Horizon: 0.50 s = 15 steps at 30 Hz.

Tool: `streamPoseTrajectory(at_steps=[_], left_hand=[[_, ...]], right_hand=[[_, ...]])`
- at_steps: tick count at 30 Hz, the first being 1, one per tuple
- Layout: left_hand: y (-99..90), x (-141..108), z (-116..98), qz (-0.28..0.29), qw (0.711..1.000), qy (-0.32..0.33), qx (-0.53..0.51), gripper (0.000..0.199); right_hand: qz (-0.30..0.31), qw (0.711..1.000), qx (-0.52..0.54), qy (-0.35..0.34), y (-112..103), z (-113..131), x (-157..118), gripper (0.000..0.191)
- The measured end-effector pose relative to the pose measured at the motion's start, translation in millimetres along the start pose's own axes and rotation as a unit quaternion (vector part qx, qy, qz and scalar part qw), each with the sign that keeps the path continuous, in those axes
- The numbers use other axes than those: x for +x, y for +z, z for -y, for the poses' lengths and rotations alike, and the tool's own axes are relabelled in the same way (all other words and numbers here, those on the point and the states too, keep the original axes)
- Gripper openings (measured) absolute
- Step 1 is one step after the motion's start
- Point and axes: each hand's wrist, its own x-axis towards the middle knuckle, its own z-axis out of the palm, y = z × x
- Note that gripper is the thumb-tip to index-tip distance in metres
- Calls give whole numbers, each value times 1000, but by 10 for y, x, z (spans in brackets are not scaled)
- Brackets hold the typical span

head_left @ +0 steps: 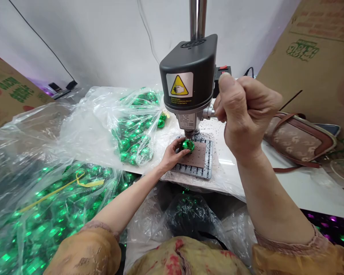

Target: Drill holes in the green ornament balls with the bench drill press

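Observation:
A black bench drill press stands in front of me, with a yellow warning sticker on its head. Under its chuck, my left hand grips a shiny green faceted ball between thumb and fingers. The ball rests on a brown board on the slotted metal base; the drill tip meets or nearly meets its top, I cannot tell which. Raised at the machine's right side, my right hand is closed in a fist around the feed handle, which the fingers mostly hide.
Clear plastic bags of green balls lie left of the press. A larger bag of them fills the lower left, with a yellow tie. Dark shavings litter the white table. A handbag and cardboard box stand right.

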Motion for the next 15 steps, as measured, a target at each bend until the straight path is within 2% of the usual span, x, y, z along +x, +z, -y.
streamPoseTrajectory(at_steps=[11, 15], left_hand=[[129, -137, -3, -6, 997, 43, 67, 59], [154, -147, -39, -14, 996, 45, 77, 56]], right_hand=[[-12, 997, 71, -9, 9, 4, 8, 49], [-21, 998, 61, -22, 6, -8, -59, 48]])
